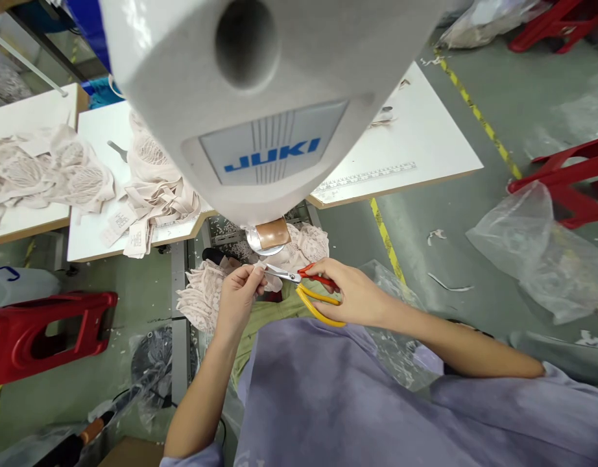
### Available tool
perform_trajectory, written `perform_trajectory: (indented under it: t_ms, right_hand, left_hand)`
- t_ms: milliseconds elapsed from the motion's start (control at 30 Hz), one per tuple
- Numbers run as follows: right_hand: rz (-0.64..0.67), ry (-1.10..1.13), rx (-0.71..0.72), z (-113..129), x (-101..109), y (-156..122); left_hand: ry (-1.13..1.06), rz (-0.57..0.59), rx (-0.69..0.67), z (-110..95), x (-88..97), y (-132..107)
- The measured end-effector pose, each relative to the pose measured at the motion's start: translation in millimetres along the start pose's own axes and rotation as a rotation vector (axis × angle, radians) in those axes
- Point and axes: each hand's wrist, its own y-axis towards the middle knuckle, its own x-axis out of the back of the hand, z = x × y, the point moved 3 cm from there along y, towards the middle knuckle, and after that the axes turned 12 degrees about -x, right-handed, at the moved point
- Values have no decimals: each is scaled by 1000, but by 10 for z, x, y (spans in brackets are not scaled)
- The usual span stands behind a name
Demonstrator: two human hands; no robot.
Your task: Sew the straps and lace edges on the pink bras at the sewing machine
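My right hand point(345, 290) grips a pair of scissors point(322, 305) with one red and one yellow handle. Their blades stand slightly apart and point left, at the fingertips of my left hand point(241, 290). That hand is closed in a pinch on the edge of a beige lace piece point(272, 280); how far the blades reach into the fabric cannot be made out. More beige lace point(309, 243) hangs behind the scissors. A ruffled bundle of lace point(199, 295) hangs left of my left hand. Just above my hands is the round end of the sewing machine arm point(272, 237).
A white JUKI sewing machine head point(279, 84) fills the upper middle. Beige lace garments point(46, 165) and labelled straps point(157, 204) lie on the white table point(92, 237) at left. Red stools point(85, 324) stand on both sides. A plastic bag point(542, 253) lies at right.
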Motion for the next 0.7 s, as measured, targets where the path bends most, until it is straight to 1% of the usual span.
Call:
perform_trajectory:
  t_ms: [100, 200, 367, 467, 600, 700]
  right_hand:
    - [-8, 7, 20, 50, -46, 77]
    - [10, 15, 30, 49, -78, 133]
    - [66, 20, 30, -7, -62, 168]
    - [75, 24, 28, -9, -23, 159]
    - [54, 13, 37, 20, 23, 101]
    - [23, -19, -2, -35, 125, 58]
  left_hand:
    - [118, 22, -60, -25, 9, -5]
    - [205, 39, -97, -40, 30, -11]
    - [269, 49, -131, -44, 64, -24]
    - [294, 32, -147, -13, 57, -33]
    - [227, -47, -133, 57, 23, -57]
    - [79, -95, -112, 86, -11, -78]
